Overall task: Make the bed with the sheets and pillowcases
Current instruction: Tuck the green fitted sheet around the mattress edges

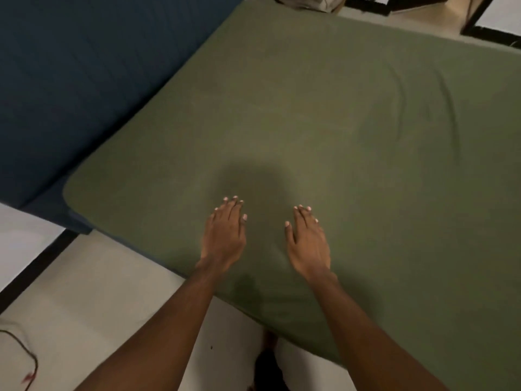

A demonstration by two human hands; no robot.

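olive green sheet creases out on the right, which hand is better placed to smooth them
Right, probably. The right hand is open and flat over the olive green sheet, nearer the creases; the left hand would have to cross it.

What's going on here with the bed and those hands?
A person is making a bed. A green sheet already covers it, and the left hand and right hand lie palms down with straight fingers near its close edge, apparently smoothing it. Some wrinkles show on the far right.
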